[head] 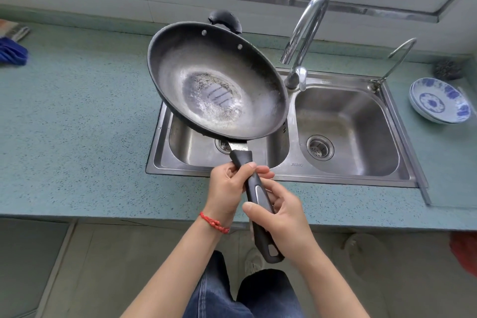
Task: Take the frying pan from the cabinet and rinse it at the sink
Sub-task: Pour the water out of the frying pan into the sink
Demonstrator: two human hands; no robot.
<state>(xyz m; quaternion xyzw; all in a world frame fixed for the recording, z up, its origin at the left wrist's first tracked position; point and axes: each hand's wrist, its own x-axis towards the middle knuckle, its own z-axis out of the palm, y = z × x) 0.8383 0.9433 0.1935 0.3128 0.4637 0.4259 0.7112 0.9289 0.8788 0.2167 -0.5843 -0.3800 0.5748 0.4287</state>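
Observation:
A dark frying pan [216,80] with a worn, pale bottom hangs tilted over the left basin of a steel double sink [351,178]. Its long black handle [254,188] points back toward me. My left hand [227,191] grips the handle near the pan, and my right hand [286,222] holds it lower down, near the end loop. A curved chrome faucet [307,31] rises behind the divider, its spout just right of the pan; no water is running.
A blue speckled countertop [77,116] surrounds the sink. Stacked blue-and-white plates [438,100] sit at the right, with a steel scourer [447,68] behind them. A thin second tap [397,59] stands at the sink's back right corner. A blue cloth [11,51] lies far left.

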